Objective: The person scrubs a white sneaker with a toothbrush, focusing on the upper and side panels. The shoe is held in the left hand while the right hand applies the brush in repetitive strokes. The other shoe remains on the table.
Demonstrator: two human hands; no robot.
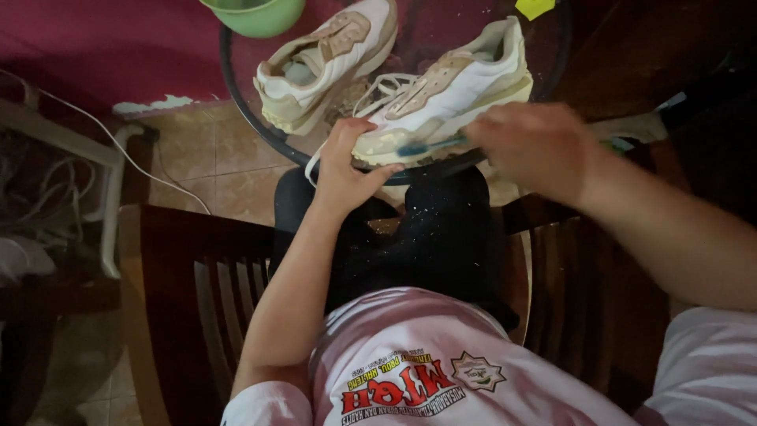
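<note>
**Sneaker scrubbed at the edge of a round glass worktop**

The white-and-beige sneaker (441, 99) lies at the worktop's (236, 87) near rim. The left hand (347, 162) clasps its toe, apparently to steady it. The right hand (532, 142), blurred, pinches a blue toothbrush (430, 146) against the sole's side. A second sneaker (327, 59) and green bowl (256, 14) sit behind.
</note>
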